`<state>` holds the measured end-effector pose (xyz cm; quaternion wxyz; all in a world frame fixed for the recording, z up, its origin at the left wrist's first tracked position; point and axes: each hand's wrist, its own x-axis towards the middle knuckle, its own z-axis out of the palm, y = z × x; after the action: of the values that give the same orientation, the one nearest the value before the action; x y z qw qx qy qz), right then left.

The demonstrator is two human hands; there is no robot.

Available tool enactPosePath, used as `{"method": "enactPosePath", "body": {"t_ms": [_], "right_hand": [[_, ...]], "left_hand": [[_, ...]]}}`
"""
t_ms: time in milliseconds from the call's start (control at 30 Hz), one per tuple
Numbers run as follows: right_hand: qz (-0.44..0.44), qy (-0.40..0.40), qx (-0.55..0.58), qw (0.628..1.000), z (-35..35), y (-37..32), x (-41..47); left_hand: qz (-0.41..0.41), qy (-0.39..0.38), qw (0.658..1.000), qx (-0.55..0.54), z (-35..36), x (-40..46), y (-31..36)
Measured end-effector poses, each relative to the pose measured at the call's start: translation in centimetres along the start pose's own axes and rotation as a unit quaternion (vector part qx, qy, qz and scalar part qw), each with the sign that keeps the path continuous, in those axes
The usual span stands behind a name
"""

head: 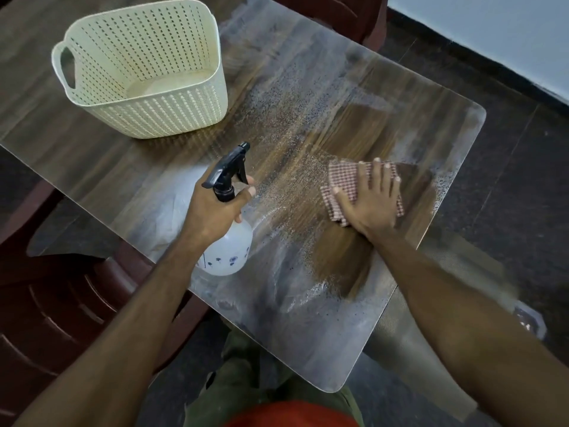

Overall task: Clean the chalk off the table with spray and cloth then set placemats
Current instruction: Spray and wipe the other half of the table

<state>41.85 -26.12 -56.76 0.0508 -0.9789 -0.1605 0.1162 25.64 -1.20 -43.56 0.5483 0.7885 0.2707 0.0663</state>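
At the far left a cream basket [141, 72] stands on the surface [92, 167], and no placemats can be seen in it. Next, the left hand [215, 208] is curled round the neck of the spray bottle [226, 241], with a finger near the trigger; the bottle seems to be held just above the surface. To the right, the right hand [369, 198] lies flat with fingers spread on the checked cloth [348, 183], pressing it down on the wet wood. Grey chalk film [308, 309] is seen near the front edge and along the right rim. I think the wiping goes best in long overlapping strokes from the clean middle toward these edges, folding the cloth to a fresh side, and spraying only where the film looks dry.
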Motion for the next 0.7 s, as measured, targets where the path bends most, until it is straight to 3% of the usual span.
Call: {"method": "enactPosePath", "body": {"t_ms": [133,233,367,500,700], "right_hand": [[-0.116,-0.031,-0.044,0.992,1.8,-2.4,-5.1],[-0.145,-0.038,-0.048,0.988,1.9,0.2,-7.5],[-0.037,0.007,-0.021,0.999,0.0,3.8,-3.0],[0.059,0.022,0.027,0.998,-1.3,0.9,3.5],[-0.095,-0.024,-0.054,0.994,0.9,-10.4,2.6]], "left_hand": [[0.006,0.000,1.000,-0.008,-0.4,0.9,0.5],[0.009,0.009,1.000,-0.014,-0.9,1.2,0.7],[0.028,0.016,0.999,-0.032,-2.2,1.3,0.6],[0.018,0.035,0.999,-0.033,-3.4,1.8,-0.3],[0.013,0.038,0.999,-0.036,-4.6,2.7,-0.8]]}}
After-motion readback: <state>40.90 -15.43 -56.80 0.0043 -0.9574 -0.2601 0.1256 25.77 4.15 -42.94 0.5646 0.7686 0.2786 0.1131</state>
